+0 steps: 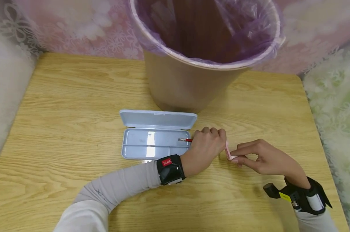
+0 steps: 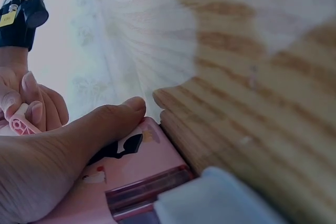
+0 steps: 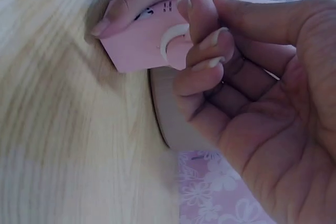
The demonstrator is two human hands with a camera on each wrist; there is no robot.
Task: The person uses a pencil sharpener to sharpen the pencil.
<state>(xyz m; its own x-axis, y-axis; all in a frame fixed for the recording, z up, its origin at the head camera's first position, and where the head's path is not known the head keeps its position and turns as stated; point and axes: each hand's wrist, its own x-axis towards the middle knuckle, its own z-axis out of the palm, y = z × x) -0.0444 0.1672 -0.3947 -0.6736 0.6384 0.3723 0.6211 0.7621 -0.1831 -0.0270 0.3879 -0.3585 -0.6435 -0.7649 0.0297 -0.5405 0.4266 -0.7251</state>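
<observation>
The left hand point(image 1: 206, 145) grasps a pink crank sharpener point(image 3: 137, 45) on a wooden bench point(image 1: 76, 96), its body beneath the curled fingers. The right hand point(image 1: 264, 159) pinches the crank handle point(image 2: 22, 123) between fingers; a red pencil point(image 1: 188, 140) juts out leftward.

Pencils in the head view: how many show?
1: a red pencil extends from the left hand over the open blue case. More could be hidden by that hand.

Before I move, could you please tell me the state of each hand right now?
Left hand: closed, holding the pink sharpener.
Right hand: closed, pinching the crank handle.
</observation>
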